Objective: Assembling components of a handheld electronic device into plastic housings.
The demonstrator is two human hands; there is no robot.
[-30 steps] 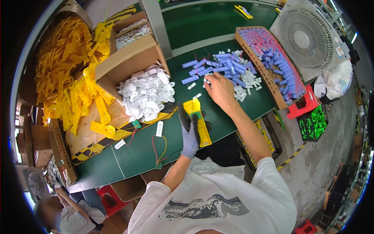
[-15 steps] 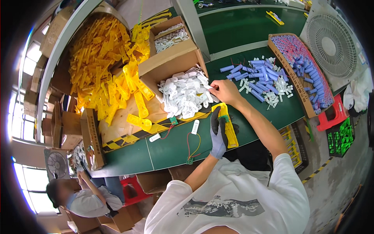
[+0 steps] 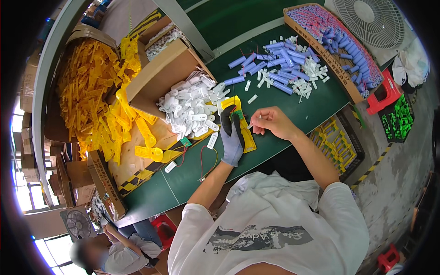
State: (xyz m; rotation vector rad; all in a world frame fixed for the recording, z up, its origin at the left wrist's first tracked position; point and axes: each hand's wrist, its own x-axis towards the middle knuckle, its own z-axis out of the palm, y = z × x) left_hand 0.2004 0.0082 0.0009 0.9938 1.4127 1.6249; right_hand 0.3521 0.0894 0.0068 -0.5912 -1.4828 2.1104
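Note:
My left hand (image 3: 232, 140), in a grey and black glove, grips a long yellow plastic housing (image 3: 248, 137) above the green bench. A small green circuit board (image 3: 239, 114) shows at the housing's upper part, partly behind my gloved fingers. Just right of the housing, my bare right hand (image 3: 275, 123) pinches a small white piece (image 3: 250, 126) whose exact kind is too small to make out. Beyond my left hand lies a heap of white plastic parts (image 3: 188, 105), spilling from a tipped cardboard box (image 3: 158, 75).
Yellow housings (image 3: 89, 87) pile up at the left. Blue cylindrical cells (image 3: 282, 62) lie loose among small white pieces; a carton (image 3: 341, 80) of more cells stands right. Wired boards (image 3: 185, 142) lie near the front edge. A fan (image 3: 366, 20) stands far right; another person (image 3: 123, 254) sits lower left.
My right hand has drawn back from the white parts heap to beside the yellow housing, with a small white piece in its fingers. The whole view has shifted; my left hand keeps its hold.

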